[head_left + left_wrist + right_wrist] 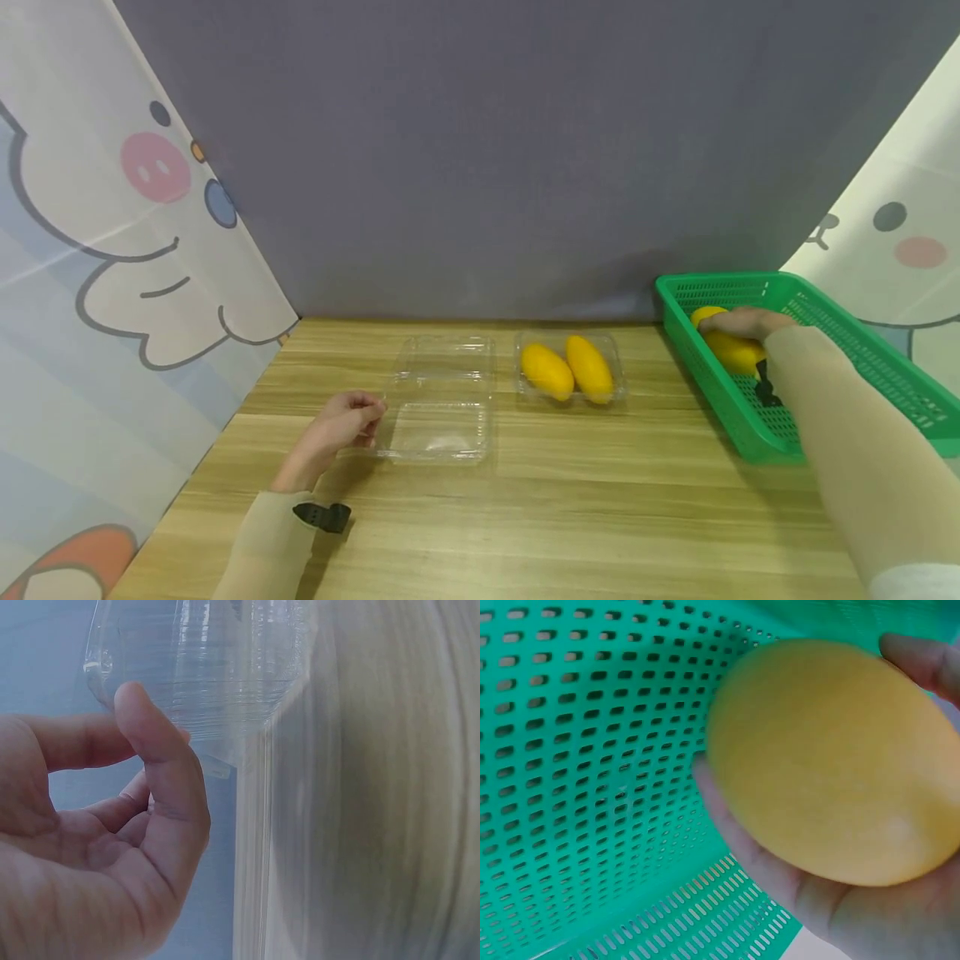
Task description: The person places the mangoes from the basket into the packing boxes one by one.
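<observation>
In the head view my left hand (341, 429) is at the left edge of an open clear plastic clamshell box (438, 429) on the table. Thumb and forefinger pinch the rim of that box, seen close up beyond the thumb (139, 712) in the left wrist view. My right hand (742, 323) reaches into a green basket (757, 442) and grips a yellow mango (731, 354). Up close, fingers and thumb wrap around the sides of the mango (832, 765), with the basket's slotted wall (592, 787) beside it.
To the right of the open box, a second clear box (618, 367) holds two yellow mangoes (590, 367). A grey panel (480, 167) stands along the back of the wooden table (562, 517). Printed cartoon curtains (112, 250) hang at both sides.
</observation>
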Demonstrator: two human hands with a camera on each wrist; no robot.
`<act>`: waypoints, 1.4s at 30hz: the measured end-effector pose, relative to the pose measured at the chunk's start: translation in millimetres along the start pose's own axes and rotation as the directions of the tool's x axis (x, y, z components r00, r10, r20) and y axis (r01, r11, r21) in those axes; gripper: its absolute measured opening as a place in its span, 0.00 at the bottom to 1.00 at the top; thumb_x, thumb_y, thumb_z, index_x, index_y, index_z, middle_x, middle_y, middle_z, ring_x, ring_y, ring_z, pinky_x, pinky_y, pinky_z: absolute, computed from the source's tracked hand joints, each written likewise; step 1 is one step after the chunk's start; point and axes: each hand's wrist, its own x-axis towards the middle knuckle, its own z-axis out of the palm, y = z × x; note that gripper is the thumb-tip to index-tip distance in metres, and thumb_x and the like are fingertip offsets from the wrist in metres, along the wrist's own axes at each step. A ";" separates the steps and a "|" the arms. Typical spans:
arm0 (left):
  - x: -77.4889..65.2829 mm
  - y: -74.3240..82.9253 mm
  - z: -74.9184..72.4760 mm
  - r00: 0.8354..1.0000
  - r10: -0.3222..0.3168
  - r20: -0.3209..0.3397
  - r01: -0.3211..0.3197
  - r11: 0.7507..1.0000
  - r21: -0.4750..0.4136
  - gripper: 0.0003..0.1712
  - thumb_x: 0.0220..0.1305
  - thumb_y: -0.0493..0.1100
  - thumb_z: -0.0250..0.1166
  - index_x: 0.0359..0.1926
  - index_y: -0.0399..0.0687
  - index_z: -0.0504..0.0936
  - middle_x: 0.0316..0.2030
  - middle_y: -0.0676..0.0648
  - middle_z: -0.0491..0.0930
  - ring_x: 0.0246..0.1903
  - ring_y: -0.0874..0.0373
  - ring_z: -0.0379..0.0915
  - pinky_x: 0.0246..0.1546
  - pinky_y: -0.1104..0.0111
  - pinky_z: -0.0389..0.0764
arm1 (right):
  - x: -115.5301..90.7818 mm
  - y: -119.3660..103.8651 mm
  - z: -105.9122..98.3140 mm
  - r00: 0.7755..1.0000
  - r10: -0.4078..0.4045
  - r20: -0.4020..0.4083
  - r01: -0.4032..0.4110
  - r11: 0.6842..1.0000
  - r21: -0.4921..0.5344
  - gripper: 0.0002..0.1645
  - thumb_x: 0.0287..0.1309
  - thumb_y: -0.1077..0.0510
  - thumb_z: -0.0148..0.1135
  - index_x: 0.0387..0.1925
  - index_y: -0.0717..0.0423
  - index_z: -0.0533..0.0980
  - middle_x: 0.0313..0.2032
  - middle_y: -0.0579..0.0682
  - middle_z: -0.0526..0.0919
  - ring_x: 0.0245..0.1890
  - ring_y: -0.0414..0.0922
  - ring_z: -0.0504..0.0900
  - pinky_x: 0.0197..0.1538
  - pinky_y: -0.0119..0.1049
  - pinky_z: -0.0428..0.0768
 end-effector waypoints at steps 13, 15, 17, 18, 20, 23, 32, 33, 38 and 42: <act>0.3 0.3 -1.1 1.000 0.002 -0.001 -0.002 1.000 0.008 0.15 0.76 0.38 0.55 0.52 0.26 0.73 0.35 0.41 0.75 0.30 0.55 0.72 0.31 0.66 0.82 | -20.0 -18.6 -3.5 0.979 -0.101 -0.174 0.098 0.995 -0.027 0.40 0.67 0.32 0.50 0.48 0.69 0.62 0.30 0.55 0.74 0.27 0.48 0.77 0.32 0.41 0.78; -0.5 0.4 -1.2 1.000 -0.003 -0.004 0.003 1.000 0.009 0.15 0.76 0.38 0.55 0.51 0.26 0.73 0.35 0.41 0.75 0.30 0.55 0.73 0.32 0.66 0.82 | -23.8 -21.1 -3.8 0.975 -0.116 -0.190 0.113 0.993 -0.026 0.41 0.68 0.32 0.49 0.49 0.70 0.60 0.30 0.55 0.74 0.26 0.48 0.77 0.32 0.42 0.79; -1.3 0.6 -1.2 1.000 -0.006 -0.006 0.006 1.000 0.009 0.15 0.76 0.38 0.55 0.51 0.26 0.73 0.34 0.41 0.75 0.30 0.55 0.73 0.32 0.66 0.83 | -27.3 -22.9 -3.7 0.970 -0.129 -0.207 0.129 0.992 -0.017 0.41 0.68 0.33 0.49 0.50 0.71 0.58 0.30 0.55 0.74 0.25 0.49 0.78 0.31 0.42 0.80; -1.7 0.7 -1.2 1.000 -0.006 -0.005 0.006 1.000 0.011 0.15 0.76 0.38 0.55 0.51 0.26 0.73 0.35 0.41 0.75 0.30 0.55 0.73 0.32 0.66 0.83 | -29.1 -23.7 -3.5 0.968 -0.134 -0.214 0.134 0.991 -0.012 0.41 0.69 0.33 0.49 0.50 0.70 0.59 0.30 0.54 0.75 0.25 0.48 0.78 0.31 0.43 0.80; -2.0 1.0 -1.0 1.000 -0.005 -0.003 0.005 1.000 0.008 0.15 0.76 0.38 0.55 0.51 0.26 0.73 0.35 0.41 0.75 0.30 0.55 0.73 0.32 0.66 0.83 | -33.1 -24.5 -3.4 0.963 -0.151 -0.223 0.153 0.988 -0.008 0.40 0.70 0.33 0.48 0.49 0.70 0.58 0.29 0.54 0.75 0.24 0.48 0.79 0.30 0.43 0.80; -1.7 1.4 -0.7 1.000 0.000 0.003 0.000 1.000 0.007 0.15 0.77 0.39 0.55 0.51 0.26 0.73 0.36 0.41 0.75 0.30 0.55 0.73 0.32 0.66 0.83 | -39.7 -26.1 -3.5 0.957 -0.172 -0.235 0.177 0.984 -0.001 0.39 0.71 0.34 0.47 0.50 0.69 0.58 0.29 0.54 0.76 0.25 0.49 0.79 0.30 0.43 0.81; -0.9 2.0 0.1 1.000 0.009 0.005 -0.009 1.000 -0.003 0.15 0.77 0.38 0.55 0.51 0.26 0.74 0.35 0.42 0.75 0.29 0.55 0.73 0.31 0.66 0.82 | -51.7 -35.7 -5.0 0.936 -0.207 -0.284 0.209 0.978 -0.026 0.49 0.69 0.31 0.48 0.59 0.75 0.53 0.34 0.57 0.75 0.28 0.51 0.78 0.31 0.45 0.80; -0.7 2.0 0.4 1.000 0.009 0.006 -0.009 1.000 -0.004 0.15 0.76 0.38 0.55 0.51 0.26 0.74 0.35 0.42 0.75 0.29 0.55 0.72 0.30 0.66 0.82 | -52.6 -36.9 -5.0 0.935 -0.210 -0.287 0.212 0.977 -0.026 0.49 0.69 0.31 0.48 0.59 0.75 0.53 0.34 0.58 0.74 0.28 0.52 0.78 0.31 0.45 0.80; 0.7 0.6 1.2 1.000 0.009 0.007 -0.009 1.000 -0.008 0.15 0.76 0.38 0.55 0.52 0.26 0.74 0.34 0.42 0.75 0.28 0.56 0.72 0.30 0.66 0.82 | -57.5 -43.4 -3.2 0.926 -0.222 -0.304 0.223 0.974 -0.030 0.49 0.69 0.31 0.49 0.60 0.74 0.52 0.36 0.59 0.74 0.30 0.52 0.78 0.32 0.45 0.80; 1.0 -0.5 0.9 1.000 0.012 0.011 -0.012 1.000 -0.004 0.15 0.76 0.37 0.54 0.52 0.25 0.74 0.34 0.41 0.75 0.29 0.55 0.73 0.31 0.65 0.83 | -62.7 -51.5 1.4 0.913 -0.243 -0.327 0.240 0.969 -0.050 0.48 0.69 0.32 0.50 0.60 0.73 0.54 0.37 0.59 0.74 0.30 0.52 0.78 0.32 0.45 0.79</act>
